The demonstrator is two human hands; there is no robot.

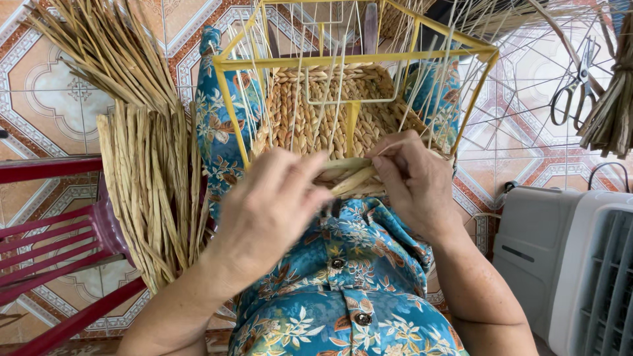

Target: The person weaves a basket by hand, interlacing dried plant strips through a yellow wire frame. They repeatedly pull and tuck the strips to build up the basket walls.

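A yellow wire basket frame (pixel 356 59) rests tilted on the person's lap, its base already filled with pale braided straw weave (pixel 330 112), while the upright wires stand mostly bare, so I'd judge the sides remain to be woven. A tall bundle of dried straw stalks (pixel 148 178) leans beside a red plastic chair (pixel 59 244). The left hand (pixel 267 214) and right hand (pixel 412 181) both pinch one flat dried straw strand (pixel 349 175) at the frame's near edge.

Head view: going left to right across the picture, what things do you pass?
Red chair → bundle of dried straw → left hand → right hand → scissors on the tiled floor → grey fan housing.
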